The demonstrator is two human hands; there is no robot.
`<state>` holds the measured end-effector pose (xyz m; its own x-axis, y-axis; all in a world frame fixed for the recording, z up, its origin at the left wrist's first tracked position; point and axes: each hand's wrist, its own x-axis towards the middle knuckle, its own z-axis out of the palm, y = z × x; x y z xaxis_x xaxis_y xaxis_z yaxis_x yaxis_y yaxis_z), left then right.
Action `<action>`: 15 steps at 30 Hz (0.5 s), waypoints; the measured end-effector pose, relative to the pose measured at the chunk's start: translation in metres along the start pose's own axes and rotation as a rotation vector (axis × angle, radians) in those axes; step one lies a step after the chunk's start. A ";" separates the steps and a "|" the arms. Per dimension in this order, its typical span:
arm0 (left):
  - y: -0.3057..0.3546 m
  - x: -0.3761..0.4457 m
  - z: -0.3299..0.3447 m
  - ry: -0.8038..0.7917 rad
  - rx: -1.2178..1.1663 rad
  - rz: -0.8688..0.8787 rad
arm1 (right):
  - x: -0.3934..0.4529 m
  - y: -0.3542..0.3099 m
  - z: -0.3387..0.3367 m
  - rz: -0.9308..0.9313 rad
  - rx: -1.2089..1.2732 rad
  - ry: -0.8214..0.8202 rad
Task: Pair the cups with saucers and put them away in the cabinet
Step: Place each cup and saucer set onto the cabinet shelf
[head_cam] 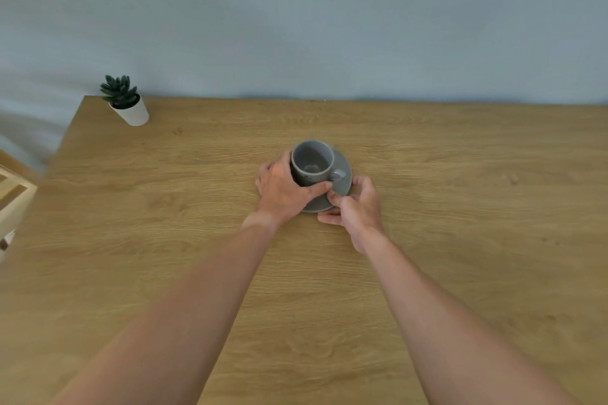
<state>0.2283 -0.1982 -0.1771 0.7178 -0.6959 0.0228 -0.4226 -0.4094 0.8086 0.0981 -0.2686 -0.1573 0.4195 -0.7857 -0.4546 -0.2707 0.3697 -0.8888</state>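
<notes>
A grey cup point(312, 161) stands upright on a grey saucer point(342, 171) near the middle of the wooden table point(164, 240). The cup's handle points to the right. My left hand point(283, 189) is wrapped around the cup's left and near side. My right hand point(357, 204) pinches the saucer's near right rim, thumb on top and fingers underneath. The cup looks empty inside.
A small potted succulent point(126, 102) in a white pot stands at the table's far left corner. A light wooden cabinet or shelf edge point(13, 197) shows at the left border. A blue-grey wall runs behind the table.
</notes>
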 end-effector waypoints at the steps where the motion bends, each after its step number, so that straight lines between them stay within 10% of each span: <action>1: -0.001 -0.006 -0.001 0.011 -0.010 0.004 | -0.006 0.003 -0.001 -0.012 -0.008 -0.003; 15: -0.004 -0.184 -0.020 0.206 -0.024 0.022 | -0.164 0.067 -0.025 -0.106 -0.069 0.000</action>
<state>0.1089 -0.0574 -0.1729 0.8077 -0.5679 0.1582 -0.4275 -0.3794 0.8206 -0.0103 -0.1271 -0.1408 0.4488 -0.8185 -0.3585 -0.2839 0.2498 -0.9257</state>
